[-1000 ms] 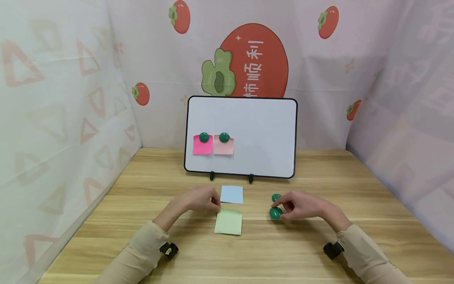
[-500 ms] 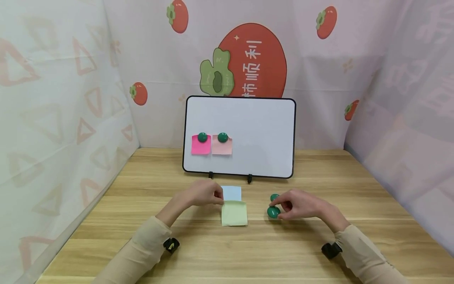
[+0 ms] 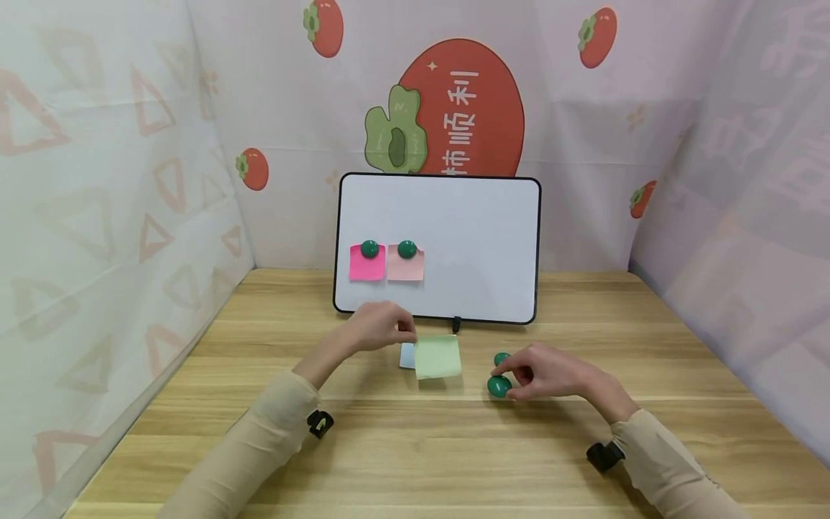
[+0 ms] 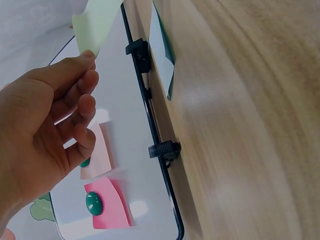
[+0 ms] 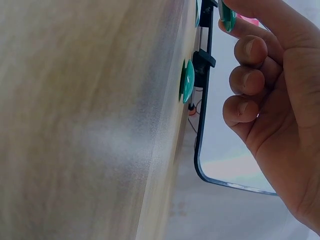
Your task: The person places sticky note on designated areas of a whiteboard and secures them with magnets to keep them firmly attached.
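Note:
My left hand (image 3: 382, 326) pinches a light green sticky note (image 3: 439, 358) by its upper left corner, between thumb and forefinger. In the left wrist view the raised note (image 4: 95, 25) hangs in front of the whiteboard. Partly covered by it in the head view, a light blue sticky note (image 3: 406, 356) lies on the table. Off to the right, my right hand (image 3: 547, 371) holds a round green magnet (image 3: 499, 387) between thumb and forefinger; the right wrist view has this magnet (image 5: 228, 19) at the fingertips. Just behind stands a second green magnet (image 3: 501, 358) on the table.
A black-framed whiteboard (image 3: 480, 245) leans upright on small black stand clips (image 3: 457, 324) at the back. On it, green magnets (image 3: 369, 249) pin a hot pink note (image 3: 367, 268) and a pale pink note (image 3: 405, 269). Printed cloth (image 3: 558, 122) surrounds the wooden table (image 3: 415, 461).
The left hand has lifted the light green note off the table and carried it away from the body toward the whiteboard, over the blue note. My right hand stays at the magnet.

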`<action>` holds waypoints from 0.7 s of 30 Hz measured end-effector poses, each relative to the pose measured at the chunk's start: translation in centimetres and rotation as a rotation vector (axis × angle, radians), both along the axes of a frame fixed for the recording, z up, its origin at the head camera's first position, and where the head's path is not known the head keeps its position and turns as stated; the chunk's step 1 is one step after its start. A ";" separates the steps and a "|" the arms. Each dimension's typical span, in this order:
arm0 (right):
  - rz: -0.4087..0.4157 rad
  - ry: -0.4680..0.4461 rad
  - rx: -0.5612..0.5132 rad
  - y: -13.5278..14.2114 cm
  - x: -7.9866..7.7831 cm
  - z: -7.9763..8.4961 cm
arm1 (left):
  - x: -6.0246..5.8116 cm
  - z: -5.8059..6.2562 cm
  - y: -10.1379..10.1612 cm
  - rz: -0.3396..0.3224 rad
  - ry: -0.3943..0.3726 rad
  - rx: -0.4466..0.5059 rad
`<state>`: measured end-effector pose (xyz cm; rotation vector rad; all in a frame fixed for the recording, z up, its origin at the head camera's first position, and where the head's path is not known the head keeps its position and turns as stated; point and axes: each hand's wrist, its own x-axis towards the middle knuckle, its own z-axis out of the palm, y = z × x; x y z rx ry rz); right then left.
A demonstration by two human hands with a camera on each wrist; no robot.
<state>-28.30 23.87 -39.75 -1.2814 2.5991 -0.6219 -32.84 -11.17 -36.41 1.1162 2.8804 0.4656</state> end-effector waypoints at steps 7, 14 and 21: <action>-0.008 0.005 0.014 0.1 0.0 -0.1 | -1.6 1.2 1.1 0.012 0.056 0.021; -0.004 0.019 0.012 0.1 0.0 -0.1 | -3.5 2.0 2.3 0.060 0.103 0.011; -0.007 0.010 0.011 -0.1 0.1 0.1 | -5.0 2.9 3.0 0.080 0.139 0.025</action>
